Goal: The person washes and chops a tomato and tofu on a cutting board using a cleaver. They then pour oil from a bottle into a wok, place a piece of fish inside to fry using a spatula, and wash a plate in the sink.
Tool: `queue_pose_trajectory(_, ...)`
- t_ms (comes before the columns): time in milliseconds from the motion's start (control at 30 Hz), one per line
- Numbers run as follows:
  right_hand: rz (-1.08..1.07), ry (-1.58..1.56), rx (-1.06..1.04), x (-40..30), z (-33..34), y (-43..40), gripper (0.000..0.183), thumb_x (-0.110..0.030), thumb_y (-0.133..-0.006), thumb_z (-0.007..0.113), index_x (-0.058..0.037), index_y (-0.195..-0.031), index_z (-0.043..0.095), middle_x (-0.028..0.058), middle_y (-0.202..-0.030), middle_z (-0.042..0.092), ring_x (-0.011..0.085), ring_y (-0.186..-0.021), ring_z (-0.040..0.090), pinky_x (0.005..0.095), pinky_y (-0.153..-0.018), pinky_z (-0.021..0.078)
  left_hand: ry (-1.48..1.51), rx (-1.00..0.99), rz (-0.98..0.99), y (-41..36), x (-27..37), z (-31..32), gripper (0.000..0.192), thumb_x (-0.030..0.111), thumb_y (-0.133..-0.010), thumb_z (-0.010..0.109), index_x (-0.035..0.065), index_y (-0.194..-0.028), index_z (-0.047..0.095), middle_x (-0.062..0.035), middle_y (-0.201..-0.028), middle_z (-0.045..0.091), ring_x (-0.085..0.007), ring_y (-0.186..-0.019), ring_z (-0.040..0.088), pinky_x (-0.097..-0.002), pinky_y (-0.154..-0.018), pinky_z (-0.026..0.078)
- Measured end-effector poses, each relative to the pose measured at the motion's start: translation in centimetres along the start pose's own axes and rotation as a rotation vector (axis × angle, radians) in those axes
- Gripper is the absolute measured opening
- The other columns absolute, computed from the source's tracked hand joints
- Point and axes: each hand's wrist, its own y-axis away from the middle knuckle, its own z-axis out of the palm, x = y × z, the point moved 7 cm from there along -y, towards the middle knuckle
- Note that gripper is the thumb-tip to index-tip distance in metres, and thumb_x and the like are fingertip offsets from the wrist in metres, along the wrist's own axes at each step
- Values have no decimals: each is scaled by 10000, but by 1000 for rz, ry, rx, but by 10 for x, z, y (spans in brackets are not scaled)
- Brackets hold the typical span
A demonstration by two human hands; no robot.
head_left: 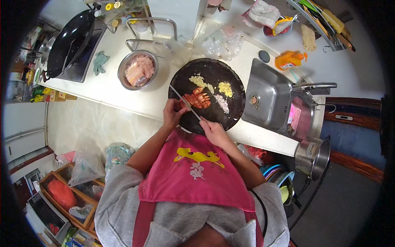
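On the counter before me lies a round dark cutting board (222, 119). My right hand (213, 129) grips the handle of a kitchen knife (185, 102), whose blade points up and left across the board. My left hand (173, 113) is beside the blade at the board's left edge, its fingers on a piece of red food that they partly cover. Cut red pieces (199, 98), perhaps tomato, lie just right of the blade. Separate small heaps of pale yellow chopped food (199, 81), yellow minced food (225, 89) and whitish-pink chopped food (221, 103) sit on the board.
A steel bowl (121, 72) of pale raw meat or fish stands left of the board, near a green cloth (100, 63). Farther left is a black wok (69, 46). Clear plastic bags (220, 40) lie behind the board. To the right are a sink (270, 92) and an orange pump bottle (288, 60).
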Motion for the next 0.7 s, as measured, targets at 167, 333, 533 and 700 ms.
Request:
queue_pose_trajectory(167,27,-59,-31,-5,-15,14,445,-354,-1034,495,-12,-1299,602,294,-1081,657,372,-1073,667,380,-874,523,44,-10,-40,0,-11,0,369,66,-774,841,23,-987,543,-49,-862,650,-123,-772,635,-272,-712,532)
queue_pose_trajectory(333,-16,-57,-40,10,-8,26,433,-355,-1037,493,-20,-1281,615,281,-1042,674,358,-1030,690,367,-844,521,130,-5,-40,1,1,-1,410,162,-720,894,30,-943,576,-39,-768,649,-118,-701,625,-278,-654,519)
queue_pose_trajectory(533,9,-137,-56,3,0,-13,410,-343,-1039,496,-39,-1286,616,232,-866,686,228,-807,691,348,-765,514,70,18,17,-2,7,-5,398,134,-716,895,31,-929,575,-50,-785,665,-114,-700,630,-273,-643,514)
queue_pose_trajectory(700,71,-71,-116,1,-18,28,391,-334,-1041,486,-53,-1273,628,228,-855,678,200,-778,663,346,-768,515,87,-18,9,0,5,-5,386,122,-719,892,33,-918,574,-37,-763,659,-111,-700,628,-258,-632,506)
